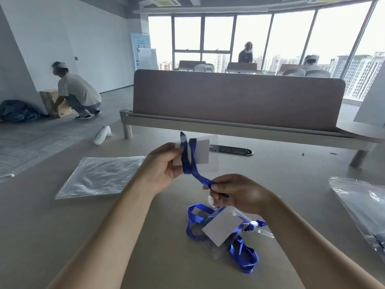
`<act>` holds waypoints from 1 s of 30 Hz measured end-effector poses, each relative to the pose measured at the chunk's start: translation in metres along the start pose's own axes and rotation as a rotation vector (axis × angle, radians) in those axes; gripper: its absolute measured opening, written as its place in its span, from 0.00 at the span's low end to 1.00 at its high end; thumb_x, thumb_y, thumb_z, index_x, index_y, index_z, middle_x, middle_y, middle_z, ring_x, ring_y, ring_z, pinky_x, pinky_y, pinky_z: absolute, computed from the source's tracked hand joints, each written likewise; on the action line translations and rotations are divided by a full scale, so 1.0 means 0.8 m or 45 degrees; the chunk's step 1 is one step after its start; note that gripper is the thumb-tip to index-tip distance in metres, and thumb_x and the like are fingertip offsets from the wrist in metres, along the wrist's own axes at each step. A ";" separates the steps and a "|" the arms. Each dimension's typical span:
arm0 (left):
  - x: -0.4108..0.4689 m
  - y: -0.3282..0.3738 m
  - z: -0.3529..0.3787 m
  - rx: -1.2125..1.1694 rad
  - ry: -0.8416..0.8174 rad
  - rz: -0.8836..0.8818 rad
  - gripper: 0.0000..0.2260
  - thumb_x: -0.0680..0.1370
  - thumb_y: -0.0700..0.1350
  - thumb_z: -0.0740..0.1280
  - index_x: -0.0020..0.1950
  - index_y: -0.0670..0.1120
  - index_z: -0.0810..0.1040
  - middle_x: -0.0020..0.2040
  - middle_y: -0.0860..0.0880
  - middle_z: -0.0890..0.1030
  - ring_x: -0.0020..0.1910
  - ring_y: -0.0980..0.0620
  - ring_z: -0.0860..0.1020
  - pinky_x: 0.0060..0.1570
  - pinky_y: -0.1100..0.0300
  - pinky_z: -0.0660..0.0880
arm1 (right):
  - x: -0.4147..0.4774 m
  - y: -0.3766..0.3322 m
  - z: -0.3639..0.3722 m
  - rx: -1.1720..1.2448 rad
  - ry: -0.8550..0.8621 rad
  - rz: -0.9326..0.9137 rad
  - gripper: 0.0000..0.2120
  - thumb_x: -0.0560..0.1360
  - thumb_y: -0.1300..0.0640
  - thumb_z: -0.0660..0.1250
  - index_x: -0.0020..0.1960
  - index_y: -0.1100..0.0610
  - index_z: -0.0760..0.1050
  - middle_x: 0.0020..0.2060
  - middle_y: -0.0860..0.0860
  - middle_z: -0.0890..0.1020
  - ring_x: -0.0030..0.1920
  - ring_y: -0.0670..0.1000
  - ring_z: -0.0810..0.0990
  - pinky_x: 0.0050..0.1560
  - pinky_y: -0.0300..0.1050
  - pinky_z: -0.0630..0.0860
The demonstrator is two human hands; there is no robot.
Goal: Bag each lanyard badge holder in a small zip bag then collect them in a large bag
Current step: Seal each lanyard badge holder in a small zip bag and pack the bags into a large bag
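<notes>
The left hand (164,165) grips a clear plastic badge holder with a white card insert (201,151), raised above the grey surface (145,236). The right hand (237,192) pinches the free end of its blue woven lanyard (195,174), which crosses the holder. Probable step: winding the strap into a compact bundle. The next move calls for tucking the loose end, then taking a bag from the clear plastic zip bags (360,201) at the right edge.
</notes>
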State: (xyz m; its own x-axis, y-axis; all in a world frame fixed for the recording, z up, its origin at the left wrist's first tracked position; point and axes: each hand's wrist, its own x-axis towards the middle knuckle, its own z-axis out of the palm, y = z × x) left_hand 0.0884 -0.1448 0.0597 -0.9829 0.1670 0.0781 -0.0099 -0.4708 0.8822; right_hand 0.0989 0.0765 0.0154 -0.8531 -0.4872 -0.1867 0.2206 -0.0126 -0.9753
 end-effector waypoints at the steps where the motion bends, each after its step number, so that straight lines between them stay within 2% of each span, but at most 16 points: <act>1: -0.002 0.001 -0.004 0.063 -0.065 -0.018 0.08 0.79 0.35 0.62 0.41 0.42 0.75 0.34 0.46 0.82 0.32 0.51 0.81 0.30 0.57 0.79 | 0.001 -0.002 -0.002 0.075 -0.049 -0.003 0.07 0.76 0.67 0.66 0.52 0.65 0.82 0.35 0.58 0.75 0.37 0.55 0.71 0.42 0.47 0.75; 3: -0.007 0.002 -0.011 0.211 -0.194 -0.058 0.06 0.78 0.36 0.64 0.41 0.42 0.73 0.32 0.47 0.80 0.29 0.52 0.78 0.28 0.58 0.78 | 0.002 -0.010 -0.004 0.178 -0.140 -0.008 0.07 0.73 0.66 0.67 0.50 0.64 0.80 0.35 0.57 0.73 0.34 0.53 0.68 0.38 0.44 0.74; 6: -0.011 0.004 -0.021 0.455 -0.320 -0.101 0.05 0.79 0.35 0.63 0.44 0.42 0.72 0.33 0.48 0.80 0.30 0.53 0.79 0.29 0.60 0.77 | 0.005 -0.023 -0.009 0.197 -0.198 -0.016 0.07 0.69 0.64 0.73 0.47 0.60 0.80 0.36 0.56 0.77 0.34 0.52 0.73 0.41 0.44 0.78; 9: -0.010 0.002 -0.031 0.715 -0.359 -0.110 0.05 0.80 0.35 0.64 0.46 0.43 0.74 0.37 0.46 0.83 0.34 0.50 0.81 0.31 0.60 0.77 | 0.013 -0.034 -0.007 0.124 -0.105 -0.010 0.08 0.72 0.66 0.70 0.51 0.63 0.81 0.36 0.56 0.80 0.36 0.53 0.78 0.43 0.47 0.80; 12: -0.010 -0.003 -0.037 0.838 -0.317 -0.098 0.04 0.80 0.34 0.65 0.47 0.42 0.75 0.40 0.45 0.83 0.36 0.49 0.82 0.31 0.61 0.77 | 0.024 -0.043 0.008 -0.207 0.063 0.027 0.07 0.76 0.66 0.66 0.53 0.64 0.80 0.42 0.59 0.82 0.41 0.53 0.81 0.40 0.42 0.80; 15: -0.012 -0.005 -0.043 0.941 -0.280 -0.068 0.04 0.80 0.34 0.66 0.46 0.42 0.75 0.42 0.45 0.83 0.39 0.48 0.82 0.33 0.58 0.78 | 0.036 -0.048 0.027 -0.581 0.278 0.009 0.07 0.75 0.65 0.69 0.51 0.60 0.82 0.45 0.58 0.84 0.43 0.52 0.81 0.44 0.41 0.82; 17: -0.014 -0.006 -0.046 0.988 -0.224 -0.047 0.04 0.80 0.35 0.65 0.46 0.42 0.74 0.42 0.43 0.83 0.38 0.48 0.81 0.33 0.58 0.78 | 0.044 -0.049 0.037 -0.592 0.385 -0.057 0.07 0.73 0.66 0.71 0.51 0.60 0.81 0.45 0.59 0.84 0.42 0.52 0.82 0.50 0.44 0.83; 19: -0.014 -0.006 -0.051 0.999 -0.149 -0.029 0.03 0.80 0.36 0.65 0.47 0.41 0.74 0.42 0.41 0.82 0.36 0.46 0.81 0.34 0.57 0.78 | 0.049 -0.051 0.049 -0.610 0.464 -0.120 0.08 0.72 0.65 0.72 0.51 0.59 0.80 0.45 0.57 0.85 0.43 0.52 0.84 0.51 0.45 0.83; 22: -0.014 -0.004 -0.062 1.020 -0.042 -0.002 0.04 0.78 0.42 0.68 0.47 0.43 0.74 0.43 0.40 0.83 0.38 0.39 0.81 0.41 0.49 0.77 | 0.057 -0.054 0.063 -0.692 0.516 -0.208 0.09 0.72 0.64 0.72 0.52 0.56 0.81 0.44 0.50 0.86 0.44 0.48 0.85 0.50 0.41 0.82; 24: -0.014 -0.003 -0.071 1.037 0.044 0.012 0.08 0.74 0.48 0.68 0.47 0.45 0.74 0.43 0.40 0.84 0.38 0.37 0.79 0.42 0.49 0.74 | 0.060 -0.057 0.073 -0.745 0.537 -0.257 0.10 0.73 0.62 0.70 0.53 0.53 0.81 0.44 0.45 0.86 0.42 0.41 0.84 0.45 0.34 0.79; 25: -0.014 -0.002 -0.074 1.035 0.083 0.017 0.09 0.72 0.49 0.68 0.46 0.46 0.73 0.41 0.42 0.84 0.36 0.41 0.77 0.41 0.51 0.71 | 0.061 -0.058 0.077 -0.778 0.550 -0.275 0.09 0.74 0.61 0.70 0.53 0.52 0.81 0.44 0.43 0.86 0.42 0.39 0.83 0.43 0.33 0.77; 27: -0.017 0.001 -0.074 1.021 0.166 0.042 0.06 0.74 0.46 0.67 0.45 0.46 0.72 0.36 0.47 0.81 0.32 0.50 0.74 0.37 0.59 0.67 | 0.064 -0.060 0.084 -0.806 0.579 -0.311 0.10 0.75 0.59 0.69 0.54 0.50 0.81 0.44 0.40 0.86 0.44 0.40 0.82 0.46 0.35 0.77; 30: -0.019 0.002 -0.077 0.999 0.270 0.081 0.05 0.80 0.38 0.64 0.45 0.43 0.71 0.34 0.49 0.77 0.22 0.62 0.71 0.23 0.71 0.64 | 0.070 -0.060 0.099 -0.941 0.619 -0.336 0.12 0.75 0.61 0.65 0.54 0.50 0.82 0.45 0.40 0.84 0.45 0.40 0.80 0.44 0.34 0.74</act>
State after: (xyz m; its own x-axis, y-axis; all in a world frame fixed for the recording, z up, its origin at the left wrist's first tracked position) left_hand 0.0919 -0.2017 0.0313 -0.9919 -0.0443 0.1191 0.1019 0.2831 0.9537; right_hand 0.0778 -0.0197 0.0609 -0.9745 -0.1251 0.1863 -0.2243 0.5711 -0.7896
